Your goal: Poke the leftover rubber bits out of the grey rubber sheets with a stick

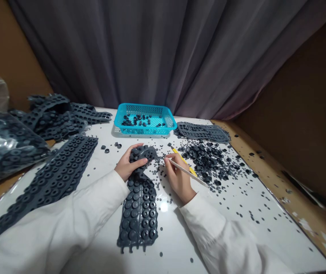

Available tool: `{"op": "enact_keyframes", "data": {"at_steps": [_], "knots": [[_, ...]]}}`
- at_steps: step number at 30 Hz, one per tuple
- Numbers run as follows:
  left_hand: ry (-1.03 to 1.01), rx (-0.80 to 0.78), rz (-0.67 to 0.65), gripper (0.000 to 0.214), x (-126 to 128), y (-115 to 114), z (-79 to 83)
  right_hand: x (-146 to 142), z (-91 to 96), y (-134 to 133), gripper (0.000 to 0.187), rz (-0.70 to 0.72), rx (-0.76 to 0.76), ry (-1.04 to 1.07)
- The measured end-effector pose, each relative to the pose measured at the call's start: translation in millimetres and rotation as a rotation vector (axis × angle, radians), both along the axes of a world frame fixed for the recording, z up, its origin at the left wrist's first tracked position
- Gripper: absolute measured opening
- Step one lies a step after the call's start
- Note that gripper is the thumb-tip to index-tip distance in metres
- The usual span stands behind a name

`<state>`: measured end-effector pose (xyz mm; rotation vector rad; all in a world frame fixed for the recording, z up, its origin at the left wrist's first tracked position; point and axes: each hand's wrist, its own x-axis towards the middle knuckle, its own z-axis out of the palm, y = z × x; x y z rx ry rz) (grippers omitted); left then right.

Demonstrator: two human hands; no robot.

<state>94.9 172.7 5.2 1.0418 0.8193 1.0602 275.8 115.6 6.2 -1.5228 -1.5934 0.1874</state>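
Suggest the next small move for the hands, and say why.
Probably the right hand should press its pale stick on the next stud of the rubber sheet held by the left hand, since its tip sits at the sheet's edge beside loose rubber pieces.

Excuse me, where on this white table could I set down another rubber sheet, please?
The roomiest patch is front right, between the right sleeve and the wooden edge, with only scattered specks. A smaller one lies between the long rubber strip and the left hand. It is crowded around the pile of dark pieces.
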Motion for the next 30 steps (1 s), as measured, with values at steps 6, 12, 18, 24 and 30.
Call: {"op": "enact_keyframes", "data": {"at_steps": [6, 12, 18, 24, 30], "knots": [[-0.149, -0.08, 0.034, 0.083, -4, 11, 12.1, 1, -3.1, 1, 0.017, 0.034, -0.012, 0.057], [-0.203, -0.099, 0.033, 0.089, -9, 19, 9.5, -1, 0.5, 1, 0.016, 0.122, -0.055, 0.269], [-0.199, -0.023, -0.034, 0.087, -10, 19, 8.5, -4, 0.3, 1, 0.017, 0.185, -0.099, 0.54], [-0.178, -0.034, -0.007, 0.08, -10, 20, 7.8, -4, -2.5, 0, 0.017, 0.207, -0.119, 0.523], [-0.065, 0.005, 0.039, 0.076, -8, 22, -0.7, -5, -0.3, -1, 0.017, 0.216, -0.132, 0.528]]}}
